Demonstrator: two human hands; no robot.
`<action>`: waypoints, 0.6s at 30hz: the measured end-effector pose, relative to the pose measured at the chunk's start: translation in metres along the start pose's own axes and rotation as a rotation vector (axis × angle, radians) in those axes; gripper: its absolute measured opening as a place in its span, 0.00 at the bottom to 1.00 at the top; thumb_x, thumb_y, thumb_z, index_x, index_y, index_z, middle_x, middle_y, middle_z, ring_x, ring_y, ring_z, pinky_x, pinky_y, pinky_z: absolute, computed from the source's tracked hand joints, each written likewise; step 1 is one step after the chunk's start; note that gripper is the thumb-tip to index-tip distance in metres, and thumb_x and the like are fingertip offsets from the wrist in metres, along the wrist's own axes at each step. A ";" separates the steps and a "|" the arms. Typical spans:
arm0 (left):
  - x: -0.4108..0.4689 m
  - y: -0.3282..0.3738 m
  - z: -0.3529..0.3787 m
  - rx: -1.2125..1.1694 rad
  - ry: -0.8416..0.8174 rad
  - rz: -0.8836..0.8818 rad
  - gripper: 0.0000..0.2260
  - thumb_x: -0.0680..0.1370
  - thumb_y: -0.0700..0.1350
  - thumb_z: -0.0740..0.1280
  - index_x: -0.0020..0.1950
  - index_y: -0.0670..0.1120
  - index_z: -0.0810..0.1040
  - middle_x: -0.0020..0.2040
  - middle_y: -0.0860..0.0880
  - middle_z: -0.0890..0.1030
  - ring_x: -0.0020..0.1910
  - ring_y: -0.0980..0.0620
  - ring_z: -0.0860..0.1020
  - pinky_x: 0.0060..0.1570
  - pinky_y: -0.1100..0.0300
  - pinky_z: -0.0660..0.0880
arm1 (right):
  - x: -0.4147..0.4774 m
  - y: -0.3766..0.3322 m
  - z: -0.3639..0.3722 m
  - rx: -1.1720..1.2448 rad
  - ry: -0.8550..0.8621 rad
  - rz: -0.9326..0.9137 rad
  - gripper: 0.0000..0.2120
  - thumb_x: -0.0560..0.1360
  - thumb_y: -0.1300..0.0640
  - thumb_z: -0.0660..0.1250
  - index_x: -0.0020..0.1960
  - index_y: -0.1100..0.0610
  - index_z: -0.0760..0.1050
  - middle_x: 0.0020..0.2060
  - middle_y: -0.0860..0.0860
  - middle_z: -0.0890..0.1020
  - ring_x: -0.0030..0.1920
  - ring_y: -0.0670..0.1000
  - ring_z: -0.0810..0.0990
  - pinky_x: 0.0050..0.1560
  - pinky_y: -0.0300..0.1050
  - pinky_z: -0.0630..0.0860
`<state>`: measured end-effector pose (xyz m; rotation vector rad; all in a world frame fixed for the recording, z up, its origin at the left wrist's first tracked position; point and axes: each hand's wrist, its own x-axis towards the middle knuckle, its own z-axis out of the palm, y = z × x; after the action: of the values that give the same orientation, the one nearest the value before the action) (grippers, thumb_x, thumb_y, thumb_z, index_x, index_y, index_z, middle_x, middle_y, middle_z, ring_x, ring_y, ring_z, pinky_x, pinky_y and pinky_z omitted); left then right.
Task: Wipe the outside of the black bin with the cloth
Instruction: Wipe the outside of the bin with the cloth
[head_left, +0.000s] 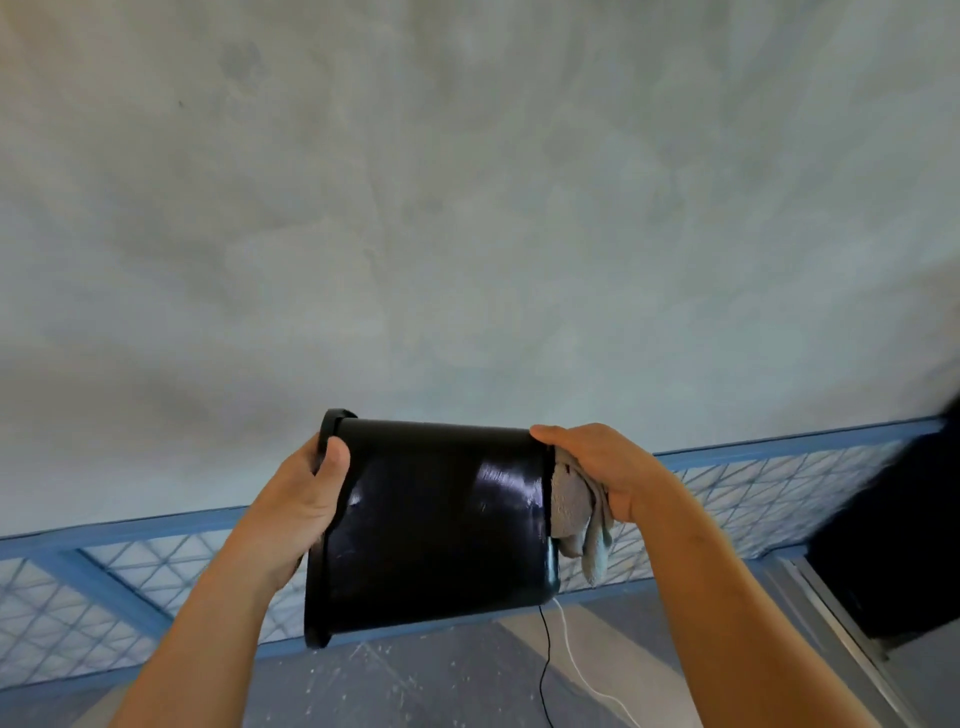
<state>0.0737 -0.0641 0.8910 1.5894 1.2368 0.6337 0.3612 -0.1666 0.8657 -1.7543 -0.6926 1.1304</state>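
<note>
A person held the black bin (436, 525) on its side in mid-air before a mottled grey plastered wall (467, 208). The left hand (296, 509) clasped its lipped rim (327, 441), thumb over the edge, while the right hand (597, 467) clutched a crumpled grey cloth (574, 519) against the base. The glossy, smooth plastic tub, tapering toward its base, looked light and rigid but probably slippery, so the rim seemed the surest hold. The cloth looked soft and limp, its loose end dangling.
</note>
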 end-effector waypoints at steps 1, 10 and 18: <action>0.001 0.002 0.006 -0.009 -0.042 -0.051 0.27 0.82 0.70 0.53 0.51 0.49 0.80 0.39 0.48 0.81 0.45 0.47 0.78 0.54 0.49 0.74 | -0.001 0.003 -0.009 -0.001 -0.003 -0.004 0.21 0.76 0.44 0.74 0.50 0.64 0.85 0.41 0.60 0.87 0.41 0.57 0.86 0.56 0.58 0.81; -0.001 0.021 0.048 -0.289 -0.115 -0.263 0.26 0.85 0.64 0.58 0.61 0.45 0.84 0.44 0.42 0.85 0.44 0.44 0.82 0.51 0.49 0.78 | -0.008 0.033 -0.062 0.000 -0.041 -0.039 0.25 0.77 0.45 0.73 0.55 0.69 0.82 0.45 0.64 0.87 0.45 0.62 0.86 0.59 0.62 0.80; -0.007 0.031 0.080 -0.488 -0.013 -0.357 0.16 0.74 0.62 0.69 0.40 0.50 0.82 0.37 0.44 0.82 0.37 0.45 0.80 0.47 0.52 0.75 | -0.006 0.055 -0.072 -0.078 -0.088 -0.109 0.29 0.71 0.36 0.75 0.48 0.63 0.81 0.40 0.61 0.84 0.42 0.57 0.83 0.57 0.64 0.81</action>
<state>0.1514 -0.1005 0.8899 0.9414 1.2047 0.6319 0.4232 -0.2231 0.8302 -1.7177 -0.8855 1.1241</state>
